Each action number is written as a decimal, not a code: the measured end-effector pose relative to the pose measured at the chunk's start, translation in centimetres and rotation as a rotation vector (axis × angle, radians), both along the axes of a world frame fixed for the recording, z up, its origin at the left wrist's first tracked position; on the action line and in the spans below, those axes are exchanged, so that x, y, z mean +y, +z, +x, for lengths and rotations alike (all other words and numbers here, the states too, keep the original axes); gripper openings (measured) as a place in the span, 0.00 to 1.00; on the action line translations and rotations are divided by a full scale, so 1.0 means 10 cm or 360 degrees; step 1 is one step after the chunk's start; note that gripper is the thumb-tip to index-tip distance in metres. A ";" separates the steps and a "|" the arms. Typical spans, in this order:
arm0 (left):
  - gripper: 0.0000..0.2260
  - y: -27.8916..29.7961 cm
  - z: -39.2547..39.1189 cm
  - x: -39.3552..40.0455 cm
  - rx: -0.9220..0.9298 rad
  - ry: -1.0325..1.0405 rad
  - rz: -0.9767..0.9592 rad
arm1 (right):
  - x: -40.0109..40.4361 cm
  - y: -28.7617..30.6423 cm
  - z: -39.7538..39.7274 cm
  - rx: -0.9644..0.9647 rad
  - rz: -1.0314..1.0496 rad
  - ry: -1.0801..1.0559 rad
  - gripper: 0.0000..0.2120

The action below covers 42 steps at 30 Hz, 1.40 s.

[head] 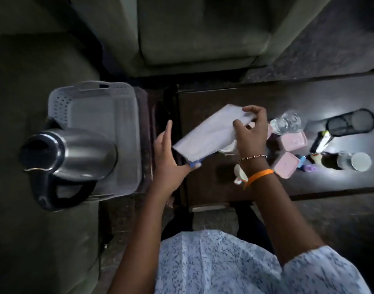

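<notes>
white folded cloth [209, 132] held in the air over the left end of the dark wooden table [213, 102], tilted, high end to the right; blue edge shows at its low end (can't tell if that's trim or a separate thing underneath); right hand [249, 132] grips the high end, fingers curled, thumb and fingertips pinching the fabric; left hand [169, 158] at the low end, fingers straight and pressed together along the cloth's left edge, thumb against the underside near the blue edge; orange band [260, 175] and a bead bracelet [253, 157] on the right wrist; left of the table: grey perforated basket [92, 102], steel kettle [75, 153] standing in it, black handle towards the camera; right part of the table: clear bottle [288, 122] lying down, two pink lidded boxes [292, 141] just beside it, black mesh pen holder [351, 124] on its side, white-capped jar [355, 161] near the front edge
</notes>
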<state>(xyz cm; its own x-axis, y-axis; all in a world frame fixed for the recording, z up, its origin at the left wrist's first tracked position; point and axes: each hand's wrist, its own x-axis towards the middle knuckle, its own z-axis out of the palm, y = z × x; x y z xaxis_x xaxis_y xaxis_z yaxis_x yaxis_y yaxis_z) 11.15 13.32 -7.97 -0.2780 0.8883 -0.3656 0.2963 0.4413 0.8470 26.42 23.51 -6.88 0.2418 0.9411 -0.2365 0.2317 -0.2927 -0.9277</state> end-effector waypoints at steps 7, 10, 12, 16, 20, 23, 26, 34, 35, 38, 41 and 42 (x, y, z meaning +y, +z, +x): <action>0.11 0.10 1.85 0.26 -0.0486 0.0027 -0.0114 | 0.23 -0.07 1.49 0.0221 -0.0302 -0.0059 0.20; 0.06 0.06 2.55 0.35 -0.0550 0.0287 -0.0286 | 0.32 -0.13 2.11 0.0247 -0.0524 -0.0006 0.26; 0.06 0.06 2.88 0.42 -0.0604 0.0388 -0.0361 | 0.34 -0.14 2.46 0.0210 -0.0616 0.0045 0.29; 0.09 0.16 3.26 0.53 -0.0759 0.0417 -0.0377 | 0.33 -0.12 2.88 0.0346 -0.0937 0.0041 0.23; 0.11 0.25 3.47 0.62 -0.0953 0.0385 -0.0300 | 0.31 -0.14 3.05 0.0596 -0.1099 -0.0128 0.13; 0.12 0.30 3.58 0.65 -0.1085 0.0431 -0.0270 | 0.30 -0.15 3.16 0.0662 -0.0961 -0.0223 0.13; 0.13 0.33 3.60 0.66 -0.1082 0.0507 -0.0243 | 0.28 -0.12 3.27 0.0609 -0.0852 -0.0178 0.17; 0.25 0.43 3.45 0.68 -0.0033 0.0538 -0.0075 | 0.22 0.09 3.29 0.0270 -0.0455 0.0063 0.14; 0.24 0.43 3.43 0.68 -0.0004 0.0449 -0.0077 | 0.21 0.11 3.27 0.0179 -0.0402 0.0112 0.14; 0.23 0.46 3.38 0.70 -0.0189 0.0086 -0.0195 | 0.17 0.18 3.18 0.0110 -0.0319 0.0288 0.15; 0.23 0.47 3.42 0.66 -0.0175 -0.0112 -0.0243 | 0.12 0.27 3.13 0.0097 -0.0221 0.0388 0.13; 0.23 0.47 3.44 0.65 -0.0136 -0.0129 -0.0244 | 0.10 0.31 3.13 0.0100 -0.0191 0.0403 0.13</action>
